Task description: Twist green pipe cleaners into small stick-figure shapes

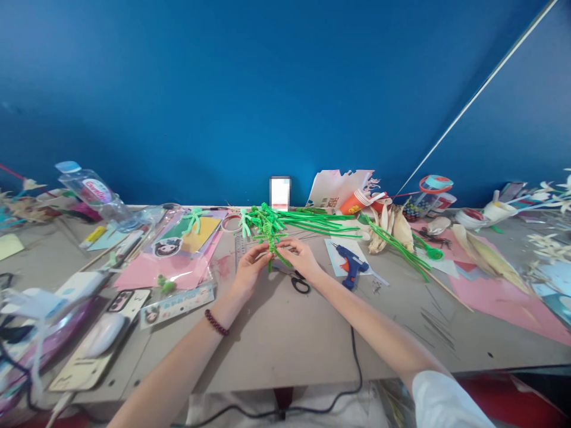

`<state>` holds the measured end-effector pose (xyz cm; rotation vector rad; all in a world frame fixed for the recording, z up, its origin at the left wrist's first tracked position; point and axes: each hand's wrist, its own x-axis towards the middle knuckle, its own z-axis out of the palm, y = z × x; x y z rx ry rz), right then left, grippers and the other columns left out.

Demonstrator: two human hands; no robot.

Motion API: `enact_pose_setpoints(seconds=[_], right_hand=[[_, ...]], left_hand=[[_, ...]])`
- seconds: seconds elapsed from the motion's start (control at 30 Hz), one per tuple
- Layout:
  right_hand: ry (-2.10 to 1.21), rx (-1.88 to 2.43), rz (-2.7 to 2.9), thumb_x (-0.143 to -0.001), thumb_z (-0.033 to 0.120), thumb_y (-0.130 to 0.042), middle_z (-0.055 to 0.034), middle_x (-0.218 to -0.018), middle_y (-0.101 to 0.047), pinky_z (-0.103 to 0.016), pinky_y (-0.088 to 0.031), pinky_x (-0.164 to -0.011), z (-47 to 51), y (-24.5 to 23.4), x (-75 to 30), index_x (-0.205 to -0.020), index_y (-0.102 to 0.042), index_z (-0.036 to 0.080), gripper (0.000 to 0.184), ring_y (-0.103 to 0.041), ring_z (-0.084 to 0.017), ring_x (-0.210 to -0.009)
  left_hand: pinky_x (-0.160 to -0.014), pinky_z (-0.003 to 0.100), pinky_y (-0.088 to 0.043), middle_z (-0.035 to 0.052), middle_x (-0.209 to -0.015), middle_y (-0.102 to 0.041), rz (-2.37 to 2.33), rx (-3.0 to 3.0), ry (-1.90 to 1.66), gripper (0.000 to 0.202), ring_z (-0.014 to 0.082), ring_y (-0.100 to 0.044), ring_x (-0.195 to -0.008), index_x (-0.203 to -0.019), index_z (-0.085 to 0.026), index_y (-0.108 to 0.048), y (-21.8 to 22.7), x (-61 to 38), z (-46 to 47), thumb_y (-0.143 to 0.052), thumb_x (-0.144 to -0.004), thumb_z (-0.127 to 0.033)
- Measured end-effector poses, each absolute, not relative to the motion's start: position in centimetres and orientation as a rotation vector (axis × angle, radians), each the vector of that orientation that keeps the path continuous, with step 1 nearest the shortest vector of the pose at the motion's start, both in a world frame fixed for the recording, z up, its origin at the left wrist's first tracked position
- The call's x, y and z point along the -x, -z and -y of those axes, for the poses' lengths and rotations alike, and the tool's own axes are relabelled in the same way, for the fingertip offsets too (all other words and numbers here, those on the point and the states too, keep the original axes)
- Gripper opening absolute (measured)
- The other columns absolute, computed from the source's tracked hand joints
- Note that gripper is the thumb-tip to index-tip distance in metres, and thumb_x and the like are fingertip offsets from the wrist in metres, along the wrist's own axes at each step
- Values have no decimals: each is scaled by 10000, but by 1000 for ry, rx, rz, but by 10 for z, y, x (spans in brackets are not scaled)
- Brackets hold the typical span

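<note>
Both hands meet near the middle of the table, fingers closed on a green pipe cleaner (270,232) twisted into a branching shape. My left hand (253,266) pinches it from the left, and my right hand (300,257) grips it from the other side. Behind them lies a bundle of long green pipe cleaners (319,222), partly overlapped by the piece in my fingers. Black-handled scissors (300,284) rest just below my right hand. A blue glue gun (352,264) lies to the right on white paper.
Pink sheets and a clear plastic bag (187,261) lie to the left, near a water bottle (96,190). A white mouse (104,334) sits on a phone-like board. Dried husks (395,229) and red paper cups (357,202) stand right of centre. A black cable (355,356) hangs over the front edge.
</note>
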<state>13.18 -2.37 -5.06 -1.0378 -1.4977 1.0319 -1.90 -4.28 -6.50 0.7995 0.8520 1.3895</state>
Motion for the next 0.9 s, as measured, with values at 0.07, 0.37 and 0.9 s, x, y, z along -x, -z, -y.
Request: enact_pose_setpoints(seconds=[0.07,0.37,0.9], right_hand=[[-1041,1067,1487,-699,330,-638,-51,-922,-640,-297,-424,-764,24,51,-131,-778,-671,186,167,-575,-183,-890],[-1438,1095,1213,-612,373,-702,11,-686,-612,-242,-392,-618,25,49,-131,-729,-660,161,246,-505,-101,-621],[-1476,995,1268,-597,378,-717,11,-705,-630,-233,-399,-608,24,54,-129,-789,-666,174,285,-530,-108,-631]], left_hand=[[-715,240,-450,12,-840,-672,-879,-811,-1383,331,115,-612,-725,-856,-182,-687,64,19,43,-799,-545,-192],[-606,194,-441,28,-801,-691,-947,-771,-1359,319,105,-600,-668,-872,-169,-704,68,21,42,-787,-572,-239],[-688,260,-459,15,-742,-659,-1028,-936,-1433,252,139,-584,-703,-829,-182,-698,62,18,46,-763,-596,-254]])
